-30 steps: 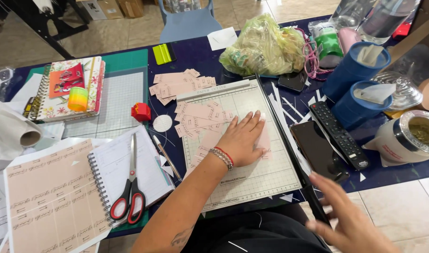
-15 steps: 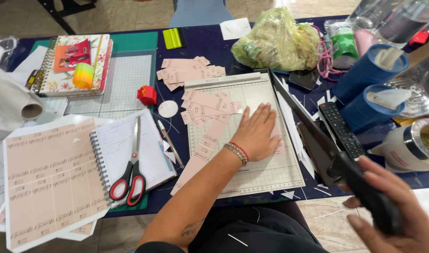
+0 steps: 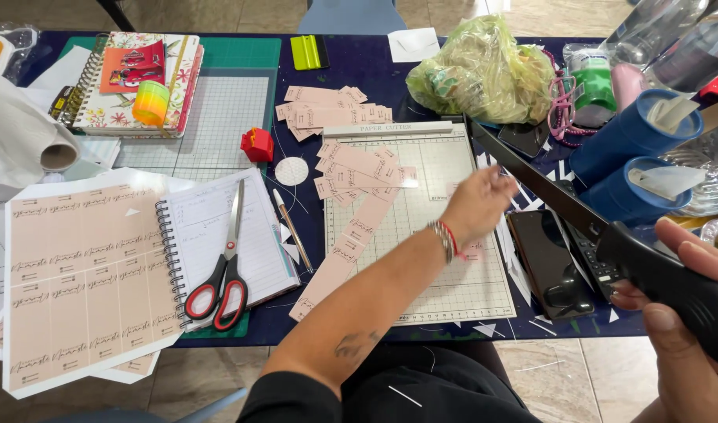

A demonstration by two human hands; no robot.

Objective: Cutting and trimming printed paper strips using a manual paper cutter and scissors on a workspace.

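Lifting the cutter arm (image 3: 547, 188) clear by its black handle in our closed right hand (image 3: 688, 329), we reach our loosely spread, empty left hand (image 3: 476, 207) across the paper cutter board (image 3: 445, 235) toward a pink strip (image 3: 343, 258) lying at its left edge.

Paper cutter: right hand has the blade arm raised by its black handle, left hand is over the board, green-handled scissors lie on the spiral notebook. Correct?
Not quite. In the head view the scissors on the spiral notebook have red handles, not green. The rest holds: right hand has the blade arm raised by its black handle, left hand over the paper cutter board.
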